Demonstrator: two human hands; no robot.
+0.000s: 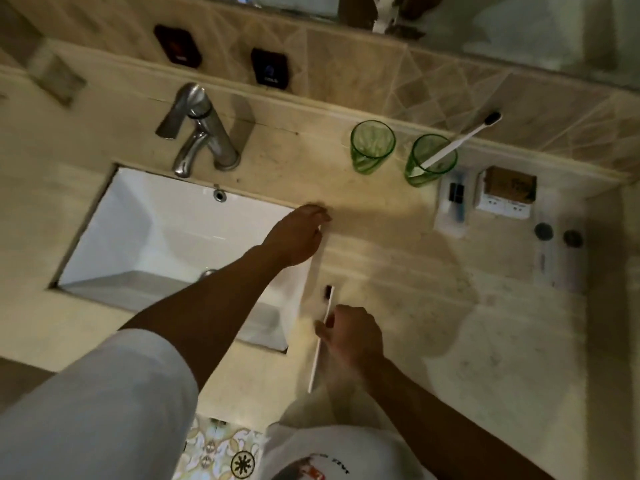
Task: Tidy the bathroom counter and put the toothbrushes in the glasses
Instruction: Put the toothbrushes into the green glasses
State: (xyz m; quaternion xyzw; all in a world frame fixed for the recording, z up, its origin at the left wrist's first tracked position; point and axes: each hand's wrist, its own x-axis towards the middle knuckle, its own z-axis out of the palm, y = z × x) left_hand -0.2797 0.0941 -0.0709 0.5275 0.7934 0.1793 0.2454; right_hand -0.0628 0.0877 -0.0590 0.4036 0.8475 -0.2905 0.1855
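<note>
Two green glasses stand at the back of the beige counter. The left glass point(372, 146) is empty. The right glass point(430, 161) holds a white toothbrush point(460, 140) with dark bristles, leaning to the upper right. My right hand point(353, 332) pinches a second white toothbrush point(320, 344) near its middle, its dark bristle head pointing away from me, just right of the sink. My left hand point(298, 235) hovers over the sink's right edge with relaxed fingers and holds nothing.
A white rectangular sink point(145, 237) with a chrome tap point(201, 133) fills the left. At the right are a white tray point(452, 206) with small items, a small box point(505, 194) and two tubes with dark caps point(554, 251). A mirror runs along the wall behind.
</note>
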